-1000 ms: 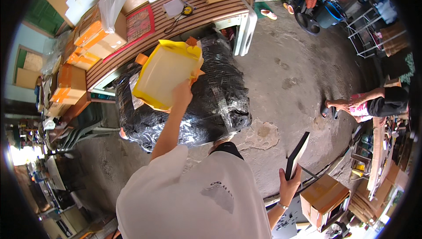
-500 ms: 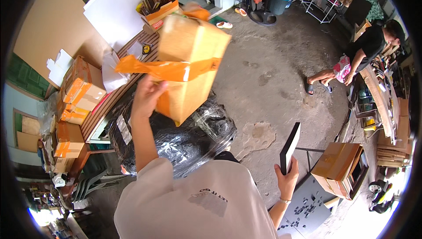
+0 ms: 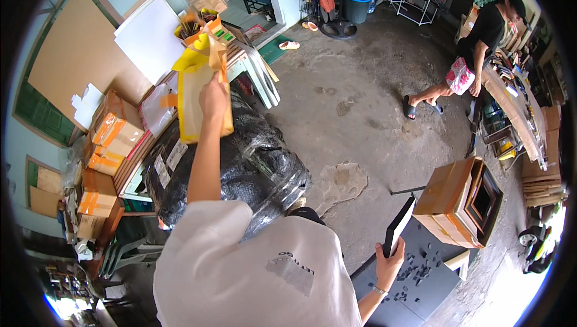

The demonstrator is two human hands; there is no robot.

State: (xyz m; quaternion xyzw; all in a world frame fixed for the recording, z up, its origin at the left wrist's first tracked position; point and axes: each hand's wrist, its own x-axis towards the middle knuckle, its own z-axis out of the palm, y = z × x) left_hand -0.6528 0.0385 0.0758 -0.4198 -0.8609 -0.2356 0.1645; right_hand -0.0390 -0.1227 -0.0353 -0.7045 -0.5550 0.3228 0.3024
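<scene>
My left hand point(image 3: 214, 100) is closed on the upper edge of a cardboard box point(image 3: 191, 110) with yellow and orange tape on it. The box hangs in front of me, over a large bundle wrapped in black plastic point(image 3: 234, 171). In my right hand point(image 3: 389, 262) is a flat board point(image 3: 399, 225) with black edges and a pale face. It is held upright and tilted, gripped near its lower end. Below that hand, a dark grey tabletop point(image 3: 415, 303) carries many small black pieces point(image 3: 415, 270).
A taped carton point(image 3: 448, 204) holding dark frames point(image 3: 484, 192) stands at the table's far side. Taped boxes point(image 3: 114, 125) are stacked on a slatted bench at left, near a white board point(image 3: 150, 35). A person point(image 3: 484, 44) works at a bench on the right.
My left hand has swung the cardboard box away from me and left, turning it and moving its grip to the upper edge. The board in my right hand dropped slightly in view.
</scene>
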